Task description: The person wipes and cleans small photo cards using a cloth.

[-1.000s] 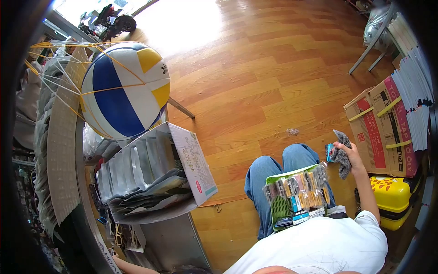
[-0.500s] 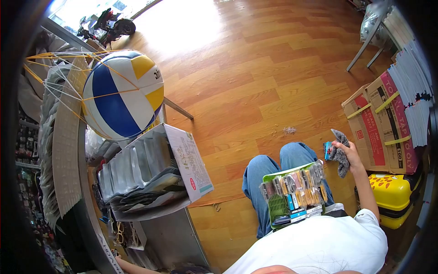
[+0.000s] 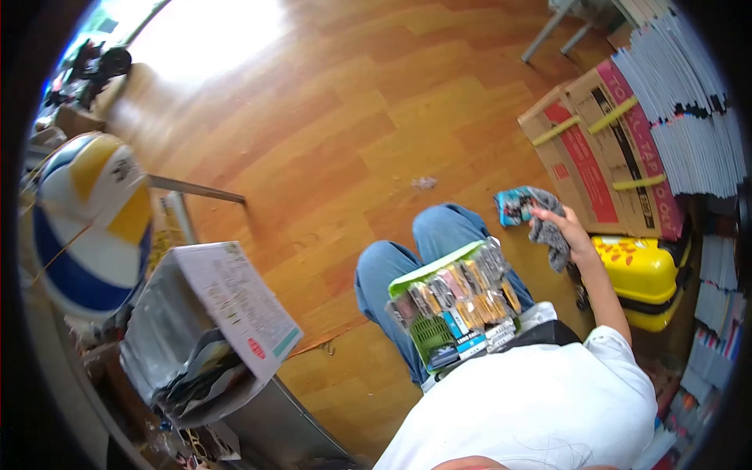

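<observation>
My right hand [image 3: 570, 231] is closed on a fuzzy grey cloth [image 3: 551, 244] and a small blue packet [image 3: 515, 207], held out over the floor to the right of my knees. The packet's print is too blurred to read. On my lap rests a green plastic basket [image 3: 431, 333], tilted towards me. Several small clear-wrapped packs [image 3: 470, 294] stand in rows inside it, with blue and white boxes [image 3: 468, 338] at the near side. My left hand is out of sight.
A yellow suitcase [image 3: 638, 270] and a brown carton [image 3: 583, 149] stand on the right, beside stacked notebooks [image 3: 681, 94]. To the left are a white open box [image 3: 239, 301] of plastic sleeves and a netted volleyball [image 3: 94, 223]. Small scraps [image 3: 424, 182] lie on the wooden floor.
My view has swung right, so the volleyball and white box sit farther left. More of the blue packet shows beside the cloth. The left forearm at the lower left has left the view.
</observation>
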The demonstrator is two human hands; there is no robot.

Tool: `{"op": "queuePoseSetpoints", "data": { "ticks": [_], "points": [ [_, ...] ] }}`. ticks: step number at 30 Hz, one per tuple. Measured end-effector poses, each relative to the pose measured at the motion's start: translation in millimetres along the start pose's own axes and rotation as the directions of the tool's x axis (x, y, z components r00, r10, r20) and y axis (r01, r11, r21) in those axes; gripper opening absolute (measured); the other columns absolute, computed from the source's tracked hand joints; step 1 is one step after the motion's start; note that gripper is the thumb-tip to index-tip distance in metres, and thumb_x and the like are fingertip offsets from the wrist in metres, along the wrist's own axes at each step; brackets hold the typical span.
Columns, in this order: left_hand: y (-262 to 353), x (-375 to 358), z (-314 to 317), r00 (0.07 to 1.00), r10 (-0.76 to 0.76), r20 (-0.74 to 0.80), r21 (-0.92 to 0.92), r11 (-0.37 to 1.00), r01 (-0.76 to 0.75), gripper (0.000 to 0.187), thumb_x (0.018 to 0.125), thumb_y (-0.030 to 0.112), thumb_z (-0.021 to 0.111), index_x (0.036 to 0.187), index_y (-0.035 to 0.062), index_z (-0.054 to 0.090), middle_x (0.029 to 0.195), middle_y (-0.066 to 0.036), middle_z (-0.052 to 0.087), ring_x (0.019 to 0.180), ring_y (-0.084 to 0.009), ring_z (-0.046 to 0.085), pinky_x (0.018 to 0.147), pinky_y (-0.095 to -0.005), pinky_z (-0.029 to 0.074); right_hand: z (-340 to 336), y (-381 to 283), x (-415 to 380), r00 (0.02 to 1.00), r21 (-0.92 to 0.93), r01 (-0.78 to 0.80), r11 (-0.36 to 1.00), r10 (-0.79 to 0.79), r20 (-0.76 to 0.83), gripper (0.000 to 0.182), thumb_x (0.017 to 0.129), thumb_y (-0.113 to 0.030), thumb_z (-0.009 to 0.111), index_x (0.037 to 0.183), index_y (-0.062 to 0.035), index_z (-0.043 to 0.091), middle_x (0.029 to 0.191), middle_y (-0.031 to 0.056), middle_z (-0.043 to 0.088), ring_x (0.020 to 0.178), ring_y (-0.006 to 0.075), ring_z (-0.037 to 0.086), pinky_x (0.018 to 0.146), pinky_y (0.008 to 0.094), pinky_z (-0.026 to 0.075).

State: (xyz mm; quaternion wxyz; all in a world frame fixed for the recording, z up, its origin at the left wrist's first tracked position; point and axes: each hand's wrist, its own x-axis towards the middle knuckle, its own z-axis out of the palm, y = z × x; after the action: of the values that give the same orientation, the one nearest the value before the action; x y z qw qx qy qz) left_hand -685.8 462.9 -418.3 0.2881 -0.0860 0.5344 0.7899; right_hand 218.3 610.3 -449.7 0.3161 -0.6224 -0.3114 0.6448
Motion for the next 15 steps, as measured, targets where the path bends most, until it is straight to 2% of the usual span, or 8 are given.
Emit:
{"op": "queuePoseSetpoints", "data": {
  "ticks": [3, 6, 9, 14, 15],
  "points": [
    [-56, 34, 6, 0.994, -0.103, -0.019, 0.06, 0.993, 0.104, 0.005, 0.081, 0.004, 0.064, 0.086, 0.0053, 0.065, 0.081, -0.006, 0.067, 0.077, -0.0189, 0.064, 0.069, -0.0331, 0.053, -7, 4, 7, 0.999, -0.065, -0.026, 0.998, 0.023, -0.045, 0.03, 0.083, -0.021, 0.071, 0.103, 0.0004, 0.062, 0.084, 0.0075, 0.067, 0.073, 0.0136, 0.065, 0.069, 0.0256, 0.053],
    [-74, 52, 14, 0.989, -0.141, -0.046, 0.099, 0.985, 0.144, 0.005, 0.081, 0.004, 0.064, 0.086, 0.0051, 0.065, 0.081, -0.006, 0.067, 0.077, -0.019, 0.064, 0.07, -0.0332, 0.053, -8, 8, 18, 0.997, -0.079, -0.078, 0.994, 0.077, -0.019, 0.031, 0.083, -0.022, 0.071, 0.102, 0.0004, 0.062, 0.083, 0.0077, 0.067, 0.073, 0.0132, 0.065, 0.069, 0.026, 0.053],
    [-74, 55, -5, 0.982, -0.154, -0.106, 0.132, 0.977, 0.167, 0.006, 0.081, 0.004, 0.064, 0.086, 0.005, 0.065, 0.081, -0.006, 0.067, 0.077, -0.019, 0.064, 0.07, -0.0332, 0.053, -2, 13, 24, 0.986, -0.093, -0.169, 0.981, 0.169, -0.013, 0.03, 0.083, -0.023, 0.073, 0.1, -0.0004, 0.064, 0.084, 0.0075, 0.068, 0.071, 0.0128, 0.066, 0.068, 0.0259, 0.054],
    [-56, 32, -73, 0.964, -0.139, -0.227, 0.145, 0.974, 0.175, 0.006, 0.081, 0.004, 0.064, 0.087, 0.0048, 0.065, 0.081, -0.006, 0.068, 0.078, -0.0192, 0.064, 0.071, -0.0332, 0.053, 8, 12, 30, 0.983, -0.134, -0.168, 0.977, 0.176, 0.049, 0.03, 0.085, -0.023, 0.071, 0.102, 0.0003, 0.063, 0.083, 0.0076, 0.068, 0.072, 0.0128, 0.066, 0.068, 0.0255, 0.054],
    [-50, 24, -82, 0.961, -0.134, -0.24, 0.143, 0.975, 0.172, 0.006, 0.081, 0.003, 0.064, 0.087, 0.0047, 0.065, 0.081, -0.006, 0.068, 0.078, -0.0192, 0.064, 0.071, -0.0332, 0.053, 9, 12, 28, 0.983, -0.178, -0.151, 0.972, 0.167, 0.078, 0.036, 0.087, -0.03, 0.07, 0.106, -0.0001, 0.062, 0.084, 0.008, 0.068, 0.073, 0.0128, 0.066, 0.07, 0.025, 0.053]
  ]
}}
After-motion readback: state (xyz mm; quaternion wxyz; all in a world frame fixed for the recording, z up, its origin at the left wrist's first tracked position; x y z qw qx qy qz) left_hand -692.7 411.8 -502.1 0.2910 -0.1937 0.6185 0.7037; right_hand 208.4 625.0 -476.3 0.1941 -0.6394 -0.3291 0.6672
